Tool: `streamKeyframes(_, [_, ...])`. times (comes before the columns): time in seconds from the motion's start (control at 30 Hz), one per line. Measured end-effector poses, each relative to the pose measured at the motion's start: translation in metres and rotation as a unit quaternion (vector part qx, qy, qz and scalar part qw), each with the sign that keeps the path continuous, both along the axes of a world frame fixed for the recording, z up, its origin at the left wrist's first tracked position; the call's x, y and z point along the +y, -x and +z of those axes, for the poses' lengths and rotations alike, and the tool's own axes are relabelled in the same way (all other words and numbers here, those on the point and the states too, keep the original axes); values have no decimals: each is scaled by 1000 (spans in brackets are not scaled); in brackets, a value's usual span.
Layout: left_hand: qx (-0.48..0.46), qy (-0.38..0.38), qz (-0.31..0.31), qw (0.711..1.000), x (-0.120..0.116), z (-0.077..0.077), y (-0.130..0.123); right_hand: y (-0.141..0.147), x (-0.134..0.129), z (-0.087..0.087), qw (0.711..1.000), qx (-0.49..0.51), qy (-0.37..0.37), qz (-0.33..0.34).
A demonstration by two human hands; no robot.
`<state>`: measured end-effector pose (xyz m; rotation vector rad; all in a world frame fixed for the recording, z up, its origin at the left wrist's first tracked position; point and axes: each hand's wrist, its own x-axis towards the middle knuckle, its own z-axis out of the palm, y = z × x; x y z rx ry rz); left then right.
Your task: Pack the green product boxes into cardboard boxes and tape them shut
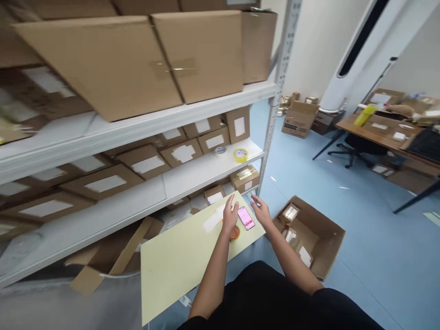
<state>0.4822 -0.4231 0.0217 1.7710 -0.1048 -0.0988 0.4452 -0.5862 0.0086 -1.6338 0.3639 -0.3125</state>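
A phone [246, 218] with a pink screen lies on the pale yellow table [178, 256], between my two hands. My left hand [230, 213] is over the table, fingers apart and holding nothing. Partly hidden behind its wrist is a roll of tape [235, 232] with an orange core. White paper [213, 219] lies just left of that hand. To the right of the phone, my right hand [261, 211] hovers near the table's edge with its fingers spread and nothing in them.
A metal shelf [192, 176] holds cardboard boxes [185, 152] and a yellow tape roll [240, 155]. On the floor at right stands an open carton [319, 233] with small boxes inside. A wooden desk [371, 130] and an office chair [349, 149] are farther back.
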Motion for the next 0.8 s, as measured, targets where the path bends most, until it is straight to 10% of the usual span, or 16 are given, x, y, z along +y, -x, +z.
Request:
streamKeyframes(0.23, [4,23,70,997,150,14,18,-4,126,12,993,-17,77,91])
streamKeyframes(0.4, [16,35,99,994,232,-8,31,1,184,-6,975,-20,193,108])
streamKeyframes(0.8, [94,12,93,991,252,-67,63,35,168,-97,935,116,319,104])
